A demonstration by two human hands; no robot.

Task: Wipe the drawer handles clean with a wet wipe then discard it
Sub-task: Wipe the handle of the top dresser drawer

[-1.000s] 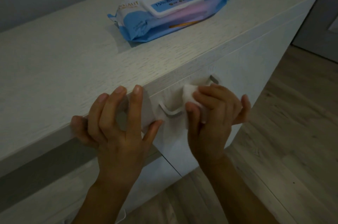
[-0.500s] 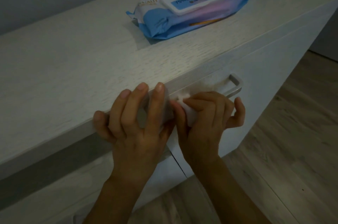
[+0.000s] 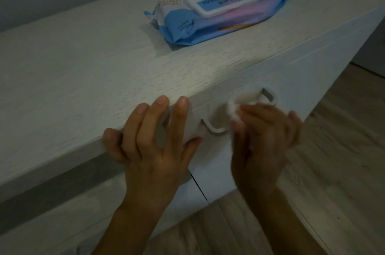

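Observation:
A white dresser (image 3: 87,71) fills the left of the view. Its top drawer front carries a pale bar handle (image 3: 214,130) whose right end (image 3: 268,94) also shows. My right hand (image 3: 264,140) grips a crumpled white wet wipe (image 3: 236,111) wrapped over the middle of that handle; the hand is blurred. My left hand (image 3: 154,142) rests with straight, spread fingers on the dresser's top front edge and the drawer front, just left of the handle. The middle of the handle is hidden by the wipe and my right hand.
A blue and white wet wipe pack (image 3: 225,4) with a closed white lid lies on the dresser top at the back right. Wooden floor (image 3: 333,171) lies to the right of the dresser. A lower drawer front shows below my left wrist.
My right hand slid the wipe left along the handle, then back right toward its middle. The handle's left end is uncovered again. My left hand stayed on the dresser edge.

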